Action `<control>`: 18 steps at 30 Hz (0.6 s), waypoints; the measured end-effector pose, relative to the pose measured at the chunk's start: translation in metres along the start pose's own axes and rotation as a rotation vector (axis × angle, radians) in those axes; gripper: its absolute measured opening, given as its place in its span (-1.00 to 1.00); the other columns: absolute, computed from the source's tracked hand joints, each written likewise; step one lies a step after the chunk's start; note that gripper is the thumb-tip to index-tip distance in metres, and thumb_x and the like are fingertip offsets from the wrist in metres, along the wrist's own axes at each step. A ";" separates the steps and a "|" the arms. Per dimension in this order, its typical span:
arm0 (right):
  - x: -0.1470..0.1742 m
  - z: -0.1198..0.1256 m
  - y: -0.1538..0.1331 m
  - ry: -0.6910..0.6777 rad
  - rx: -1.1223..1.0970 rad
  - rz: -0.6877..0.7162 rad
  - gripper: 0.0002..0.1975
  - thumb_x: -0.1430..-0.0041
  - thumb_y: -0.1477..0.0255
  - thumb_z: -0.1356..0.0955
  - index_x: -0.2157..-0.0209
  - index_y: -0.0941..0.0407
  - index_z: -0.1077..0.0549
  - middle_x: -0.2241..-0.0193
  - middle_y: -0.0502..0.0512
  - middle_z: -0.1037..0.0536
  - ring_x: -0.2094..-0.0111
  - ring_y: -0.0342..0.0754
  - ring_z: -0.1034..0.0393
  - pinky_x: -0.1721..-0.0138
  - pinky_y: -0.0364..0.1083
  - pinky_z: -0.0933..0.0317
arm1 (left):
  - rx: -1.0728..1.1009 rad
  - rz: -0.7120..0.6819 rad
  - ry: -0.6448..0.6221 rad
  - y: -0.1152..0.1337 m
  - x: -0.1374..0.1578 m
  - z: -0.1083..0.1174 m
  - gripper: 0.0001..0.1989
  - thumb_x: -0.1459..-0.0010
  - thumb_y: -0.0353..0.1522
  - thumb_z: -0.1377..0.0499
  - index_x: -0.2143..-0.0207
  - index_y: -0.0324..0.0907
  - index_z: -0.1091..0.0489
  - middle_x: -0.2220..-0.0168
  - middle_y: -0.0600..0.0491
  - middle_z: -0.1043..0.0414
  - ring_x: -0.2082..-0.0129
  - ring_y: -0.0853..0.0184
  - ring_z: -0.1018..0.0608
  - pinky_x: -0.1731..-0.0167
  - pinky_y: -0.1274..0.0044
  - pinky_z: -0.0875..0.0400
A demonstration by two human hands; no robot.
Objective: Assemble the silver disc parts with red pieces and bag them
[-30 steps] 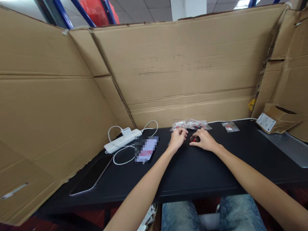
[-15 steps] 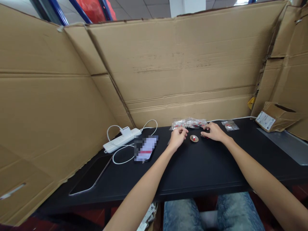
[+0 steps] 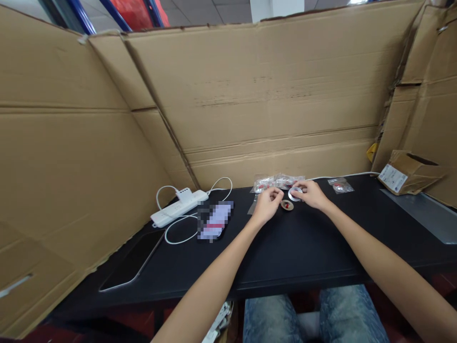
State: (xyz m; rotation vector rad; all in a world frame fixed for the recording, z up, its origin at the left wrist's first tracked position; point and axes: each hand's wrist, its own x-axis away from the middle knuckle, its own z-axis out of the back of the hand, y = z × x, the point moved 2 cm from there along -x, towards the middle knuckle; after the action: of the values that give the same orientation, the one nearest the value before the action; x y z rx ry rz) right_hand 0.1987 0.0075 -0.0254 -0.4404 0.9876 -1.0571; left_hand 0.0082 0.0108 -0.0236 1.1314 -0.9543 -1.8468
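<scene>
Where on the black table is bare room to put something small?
Bare: between the forearms; between right forearm and grey sheet. Crowded: around left hand, right hand, round pieces and plastic bags; farther left, among phone, power strip and cable.

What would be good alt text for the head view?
A person's right hand holds a shiny round piece over a black table, beside a brown disc with some red, near the left hand. Clear plastic packets lie behind; a phone and power strip sit at left.

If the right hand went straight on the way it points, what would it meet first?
Probably the clear plastic packets, though the left hand is also close and depth is unclear.
</scene>
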 end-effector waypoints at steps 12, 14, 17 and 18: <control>0.013 -0.009 -0.036 0.181 0.087 0.191 -0.68 -0.19 0.39 -0.37 0.01 0.09 -0.45 0.09 0.23 -0.44 0.17 0.07 -0.42 0.13 0.03 -0.34 | 0.131 -0.003 -0.093 0.001 0.003 -0.003 -0.72 -0.12 -0.22 -0.23 0.25 -0.27 -0.40 0.57 0.04 -0.47 0.66 0.37 -0.52 0.69 0.59 -0.41; 0.016 -0.006 -0.043 0.160 0.218 0.284 -0.76 -0.25 0.42 -0.33 0.04 0.08 -0.46 0.15 0.20 -0.44 0.17 0.05 -0.40 0.11 0.01 -0.30 | 0.139 0.003 -0.075 0.004 0.003 -0.003 -0.72 -0.13 -0.23 -0.23 0.26 -0.29 -0.41 0.55 0.01 -0.49 0.61 0.34 -0.56 0.66 0.58 -0.45; 0.015 -0.007 -0.045 0.066 0.298 0.353 -0.85 -0.26 0.48 -0.31 0.16 0.08 -0.48 0.24 0.14 -0.45 0.23 0.00 -0.38 0.15 -0.03 -0.26 | 0.145 0.010 -0.070 0.008 0.004 -0.003 -0.74 -0.15 -0.26 -0.20 0.24 -0.31 -0.41 0.53 -0.01 -0.50 0.56 0.28 -0.60 0.65 0.56 -0.48; 0.015 -0.008 -0.044 0.042 0.300 0.358 -0.86 -0.25 0.50 -0.31 0.18 0.08 -0.47 0.25 0.12 -0.45 0.26 -0.01 -0.37 0.16 -0.04 -0.25 | 0.144 0.009 -0.073 0.008 0.004 -0.004 -0.74 -0.15 -0.27 -0.20 0.22 -0.31 -0.42 0.53 -0.01 -0.50 0.55 0.27 -0.61 0.64 0.55 -0.49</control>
State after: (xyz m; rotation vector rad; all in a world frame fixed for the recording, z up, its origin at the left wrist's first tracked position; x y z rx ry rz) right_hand 0.1713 -0.0244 -0.0046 0.0074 0.8861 -0.8717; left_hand 0.0118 0.0027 -0.0191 1.1492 -1.1478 -1.8465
